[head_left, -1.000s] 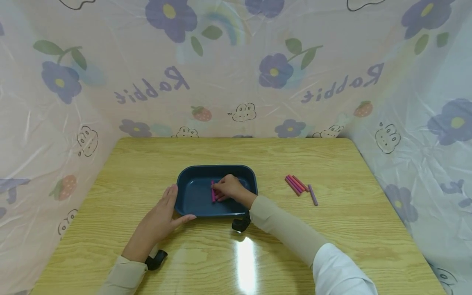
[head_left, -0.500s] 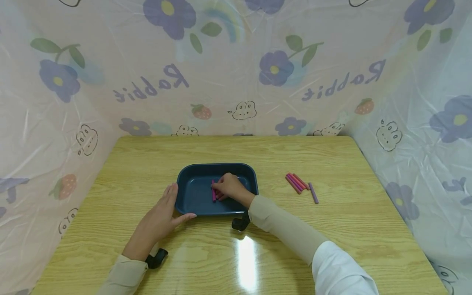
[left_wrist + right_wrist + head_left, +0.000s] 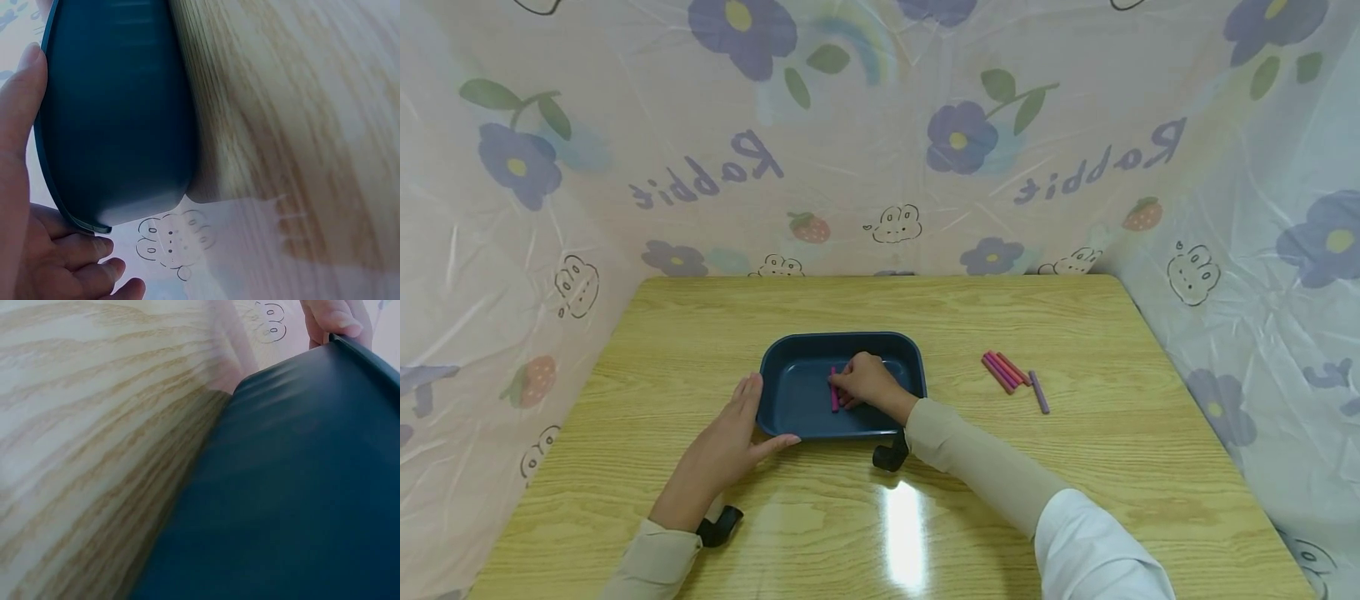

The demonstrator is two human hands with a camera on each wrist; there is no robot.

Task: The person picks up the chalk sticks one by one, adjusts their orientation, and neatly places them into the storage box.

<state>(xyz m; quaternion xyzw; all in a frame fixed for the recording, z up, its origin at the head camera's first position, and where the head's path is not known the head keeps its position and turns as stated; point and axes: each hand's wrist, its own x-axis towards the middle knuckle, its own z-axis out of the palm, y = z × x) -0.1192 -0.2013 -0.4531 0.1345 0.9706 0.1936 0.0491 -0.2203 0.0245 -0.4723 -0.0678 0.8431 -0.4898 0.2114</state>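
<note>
A dark blue rectangular tray (image 3: pixel 790 400) stands on the table. My left hand (image 3: pixel 724 446) holds its near left corner, thumb along the front rim and fingers against the left end; the left wrist view shows the thumb on the rim of the tray (image 3: pixel 119 119). Inside the tray, my right hand (image 3: pixel 868 381) pinches a slim magenta crayon-like stick (image 3: pixel 834 401), which points away from me. The curled fingers hide the tray floor just right of that stick. In the right wrist view the tray's outer wall (image 3: pixel 294 487) blocks sight of the right hand.
Right of the tray lies a small group of pink, red and purple sticks (image 3: pixel 1004 372), side by side. A single purple stick (image 3: pixel 1039 392) lies just beside them. Black wrist mounts (image 3: pixel 721 527) hang under both wrists. A printed curtain (image 3: pixel 865 167) encloses the wood-grain table (image 3: pixel 985 467).
Both hands keep their places, the right at the magenta stick and the left at the tray corner. The head view has shifted very slightly.
</note>
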